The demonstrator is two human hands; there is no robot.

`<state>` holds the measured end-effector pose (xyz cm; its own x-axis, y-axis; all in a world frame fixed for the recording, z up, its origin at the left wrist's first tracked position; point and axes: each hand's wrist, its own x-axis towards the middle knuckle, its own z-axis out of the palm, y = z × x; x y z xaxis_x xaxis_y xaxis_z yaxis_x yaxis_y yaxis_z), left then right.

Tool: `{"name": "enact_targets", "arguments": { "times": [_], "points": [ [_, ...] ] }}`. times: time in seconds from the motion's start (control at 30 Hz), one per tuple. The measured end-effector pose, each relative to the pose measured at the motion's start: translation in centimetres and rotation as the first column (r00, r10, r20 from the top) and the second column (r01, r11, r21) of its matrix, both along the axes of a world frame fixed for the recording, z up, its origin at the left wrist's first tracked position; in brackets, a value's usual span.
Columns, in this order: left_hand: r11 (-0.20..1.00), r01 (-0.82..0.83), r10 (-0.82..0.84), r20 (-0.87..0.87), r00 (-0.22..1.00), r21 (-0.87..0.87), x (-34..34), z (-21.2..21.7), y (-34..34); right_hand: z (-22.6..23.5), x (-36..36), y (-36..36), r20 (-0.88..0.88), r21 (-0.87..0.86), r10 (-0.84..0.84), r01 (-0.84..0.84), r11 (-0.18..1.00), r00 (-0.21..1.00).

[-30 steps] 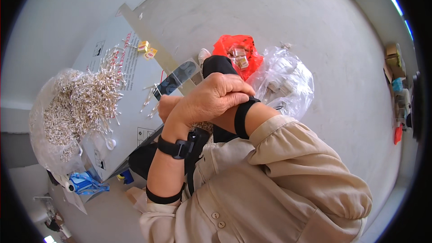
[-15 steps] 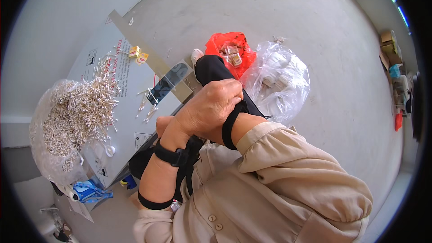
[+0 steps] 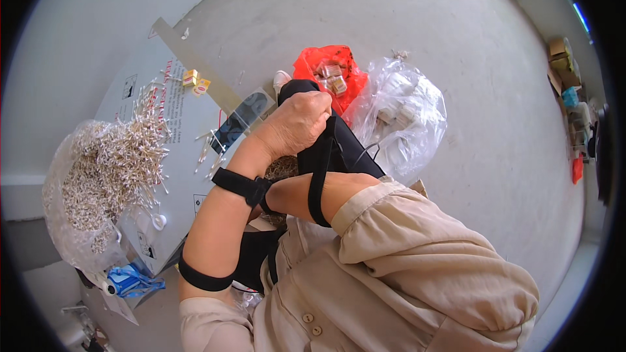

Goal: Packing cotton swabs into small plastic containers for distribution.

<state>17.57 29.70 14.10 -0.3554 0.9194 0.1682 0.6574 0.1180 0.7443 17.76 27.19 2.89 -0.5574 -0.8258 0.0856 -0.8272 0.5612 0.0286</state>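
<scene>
My left hand [image 3: 297, 124] is closed in a fist above my black-clad knee. A black strap [image 3: 319, 182] circles my right forearm [image 3: 326, 192] and stretches up to that fist, which grips its end. My right forearm crosses beneath my left one, so my right hand is hidden, fingers included. Another black strap [image 3: 238, 186] wraps my left wrist, and a third band [image 3: 205, 277] sits higher on the same arm. Left of my arms, a heap of cotton swabs [image 3: 120, 169] spills from a clear plastic bag [image 3: 59, 205] onto a grey printed board [image 3: 186, 124].
Two small yellow boxes [image 3: 190, 78] and loose swabs [image 3: 205, 150] lie on the board. On the floor beyond my knee sit a red plastic bag [image 3: 303, 58] with small packs and a clear bag [image 3: 417, 117] of white packs. Boxes [image 3: 564, 65] line the right wall.
My left fist has moved up and away from my right forearm, drawing the strap out longer. My right hand has slid further under my left arm.
</scene>
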Motion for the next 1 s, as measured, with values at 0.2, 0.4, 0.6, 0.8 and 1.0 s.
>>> {"name": "enact_targets", "arguments": {
  "times": [0.2, 0.4, 0.6, 0.8, 1.0],
  "points": [
    [1.000, 0.029, -0.029, -0.088, 0.996, -0.004, -1.1, -2.5, 0.8, 0.5, 0.4, -0.6, 0.025, -0.052, 0.012, -0.011, 0.999, 1.000],
    [1.000, -0.005, 0.005, -0.002, 1.000, -0.006, -0.1, -1.4, 1.1, 0.6, 0.7, -0.7, 0.052, -0.104, 0.008, -0.003, 0.995, 0.999],
    [0.992, -0.111, 0.114, -0.040, 0.993, 0.059, -0.1, 2.2, -0.3, 0.8, 0.6, -0.8, 0.075, -0.143, 0.007, 0.004, 0.990, 0.997],
    [0.960, -0.079, 0.103, -0.078, 0.992, 0.269, 2.8, 3.8, -2.2, 1.0, 0.2, -1.0, 0.101, -0.182, 0.006, 0.013, 0.983, 0.995],
    [0.979, 0.016, 0.044, -0.291, 0.956, 0.204, 5.7, 2.9, -3.2, 0.9, 0.1, -2.0, 0.125, -0.218, 0.039, -0.011, 0.976, 0.991]
  ]
}}
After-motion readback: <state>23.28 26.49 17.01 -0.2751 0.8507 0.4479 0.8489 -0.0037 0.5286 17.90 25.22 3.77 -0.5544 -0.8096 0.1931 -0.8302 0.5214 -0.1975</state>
